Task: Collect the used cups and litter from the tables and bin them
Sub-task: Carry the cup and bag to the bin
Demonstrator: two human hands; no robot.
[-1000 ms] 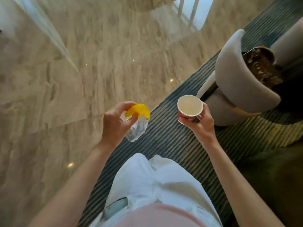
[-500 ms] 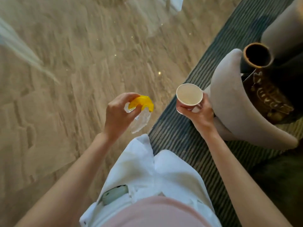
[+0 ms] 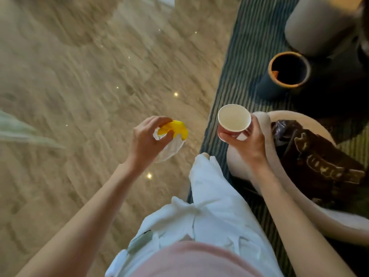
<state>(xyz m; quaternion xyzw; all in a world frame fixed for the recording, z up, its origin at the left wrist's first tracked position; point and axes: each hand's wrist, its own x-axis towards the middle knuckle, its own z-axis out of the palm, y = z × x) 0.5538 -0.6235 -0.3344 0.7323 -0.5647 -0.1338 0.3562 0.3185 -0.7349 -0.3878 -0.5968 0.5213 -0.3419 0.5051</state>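
My left hand [image 3: 146, 139] grips a crumpled clear wrapper [image 3: 171, 149] with a yellow piece on top, held over the polished floor. My right hand [image 3: 246, 140] holds an empty white paper cup [image 3: 234, 120] upright by its side, above the edge of the striped carpet. A dark round bin [image 3: 287, 71] with an orange-rimmed open top stands on the carpet, up and to the right of the cup, apart from both hands.
A beige armchair [image 3: 279, 196] curves at the right with a dark brown cushion [image 3: 319, 166] on its seat. A grey chair [image 3: 319, 23] stands beyond the bin. The striped carpet [image 3: 245, 47] meets the marble floor [image 3: 79, 76] on a diagonal line. My white trousers fill the bottom centre.
I have walked forward. The bin has come into view and drawn closer, and the armchair has slid down to the right. Both hands keep their loads.
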